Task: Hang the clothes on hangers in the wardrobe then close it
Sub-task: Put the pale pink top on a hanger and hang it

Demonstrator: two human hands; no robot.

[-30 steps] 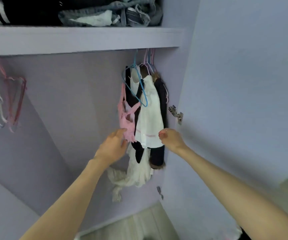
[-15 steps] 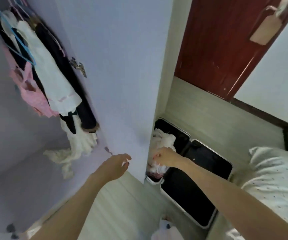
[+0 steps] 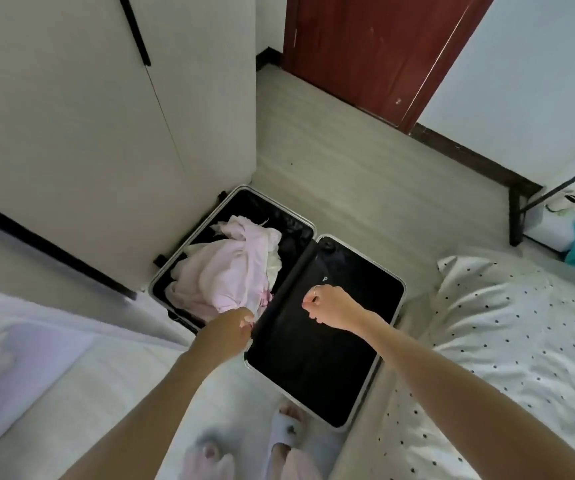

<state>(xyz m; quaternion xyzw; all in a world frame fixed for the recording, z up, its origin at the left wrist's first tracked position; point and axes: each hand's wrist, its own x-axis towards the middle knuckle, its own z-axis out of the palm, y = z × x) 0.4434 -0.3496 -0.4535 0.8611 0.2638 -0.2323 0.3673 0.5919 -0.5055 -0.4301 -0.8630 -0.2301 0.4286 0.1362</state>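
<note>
We see a crumpled pale pink garment heaped in the open suitcase at frame centre. Our left hand reaches its lower edge, its fingers hidden so we cannot tell their state. Our right hand is fisted, holding nothing.

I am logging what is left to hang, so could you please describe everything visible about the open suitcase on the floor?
The suitcase lies flat and fully open on the pale floor, between the wardrobe and the bed. It has a light metallic rim and a black lining. Its left half holds a crumpled pile of pale pink clothes with some white fabric; its right half looks bare. The left hand reaches the near edge of the pile; whether it grips cloth is unclear. The right hand hovers curled above the right half.
</note>
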